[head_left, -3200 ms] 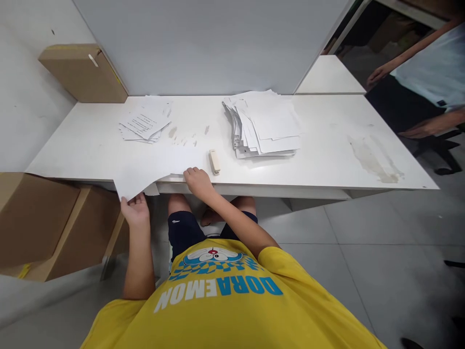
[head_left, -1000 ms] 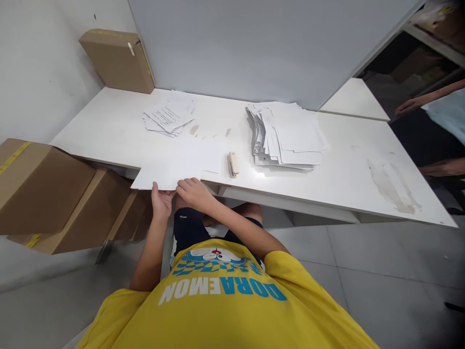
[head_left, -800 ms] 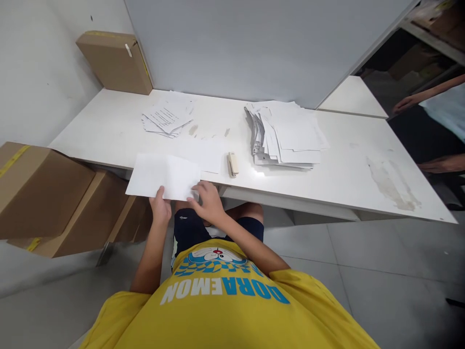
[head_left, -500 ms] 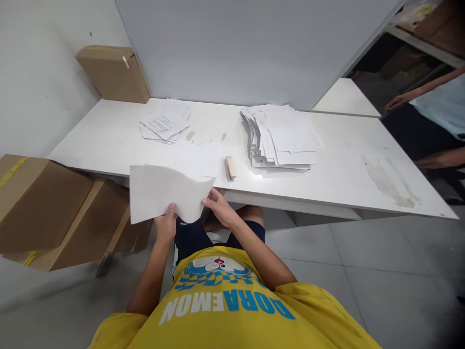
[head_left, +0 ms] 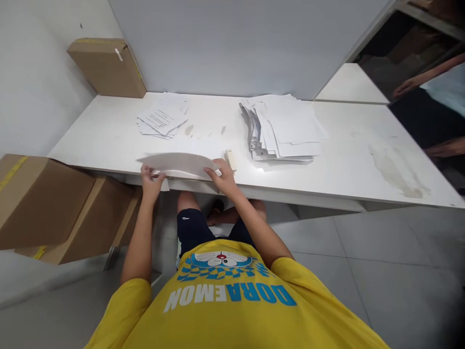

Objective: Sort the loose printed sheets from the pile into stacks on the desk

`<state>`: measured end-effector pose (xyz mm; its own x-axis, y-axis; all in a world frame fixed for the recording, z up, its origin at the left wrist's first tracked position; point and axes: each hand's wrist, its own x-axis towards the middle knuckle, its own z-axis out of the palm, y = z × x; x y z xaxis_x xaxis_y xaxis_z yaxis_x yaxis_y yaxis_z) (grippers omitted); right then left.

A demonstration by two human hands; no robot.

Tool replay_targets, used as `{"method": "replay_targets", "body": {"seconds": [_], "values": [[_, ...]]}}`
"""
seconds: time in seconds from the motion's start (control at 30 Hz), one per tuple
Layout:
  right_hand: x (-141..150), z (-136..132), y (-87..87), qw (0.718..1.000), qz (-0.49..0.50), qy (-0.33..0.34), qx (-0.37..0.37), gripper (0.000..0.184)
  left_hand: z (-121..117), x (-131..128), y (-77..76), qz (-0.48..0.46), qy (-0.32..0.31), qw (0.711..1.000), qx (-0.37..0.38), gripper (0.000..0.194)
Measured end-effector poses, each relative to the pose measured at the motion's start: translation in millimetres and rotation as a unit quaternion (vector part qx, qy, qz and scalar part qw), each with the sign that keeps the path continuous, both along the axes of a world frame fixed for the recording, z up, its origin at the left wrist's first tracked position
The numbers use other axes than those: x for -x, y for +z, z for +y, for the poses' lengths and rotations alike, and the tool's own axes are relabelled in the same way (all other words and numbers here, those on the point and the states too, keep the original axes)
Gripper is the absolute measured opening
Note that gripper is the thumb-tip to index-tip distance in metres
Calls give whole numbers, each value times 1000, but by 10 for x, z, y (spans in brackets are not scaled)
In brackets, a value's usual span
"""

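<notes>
Hands at the near edge of the white worktop (head_left: 109, 140), center-left of the frame, both on the same sheet of paper (head_left: 178, 164). Left hand (head_left: 150, 175) pinching the left end, grip closed on it, right hand (head_left: 223, 175) pinching the right end the same way. Sheet bowed upward in the middle like a low arch, sitting right over the worktop's front edge, ends lower than the center. Small cream stapler (head_left: 230, 159) just beside the right hand, lying flat. Big messy stack of white sheets (head_left: 286, 127) a bit further back and right of center, fanned out unevenly. Smaller pile of printed pages (head_left: 162, 119) toward the upper left, near a brown cardboard box (head_left: 107, 68) up in the corner by the wall. More cardboard boxes (head_left: 43, 203) at the left edge, lower than the worktop. Greyish smudge (head_left: 395, 167) on the right part of the worktop. Another person's arm (head_left: 421, 80) visible at the upper right, well apart from all this.
</notes>
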<state>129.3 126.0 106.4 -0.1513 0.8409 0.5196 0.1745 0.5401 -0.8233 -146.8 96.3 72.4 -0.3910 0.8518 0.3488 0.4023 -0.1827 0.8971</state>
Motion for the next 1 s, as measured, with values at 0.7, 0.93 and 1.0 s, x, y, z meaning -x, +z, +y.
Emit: {"method": "replay_targets", "body": {"seconds": [0.7,0.93,1.0], "values": [[132,-84,-297,977,80,18,195,43,252,-114,-15,-152,-96,981,-77,51],[-559,-599,-171,956,37,9,292,41,-145,-393,53,-195,-173,964,48,43],[-855,-772,-224,942,29,-11,335,44,-282,-607,78,-190,-206,953,112,41]]}}
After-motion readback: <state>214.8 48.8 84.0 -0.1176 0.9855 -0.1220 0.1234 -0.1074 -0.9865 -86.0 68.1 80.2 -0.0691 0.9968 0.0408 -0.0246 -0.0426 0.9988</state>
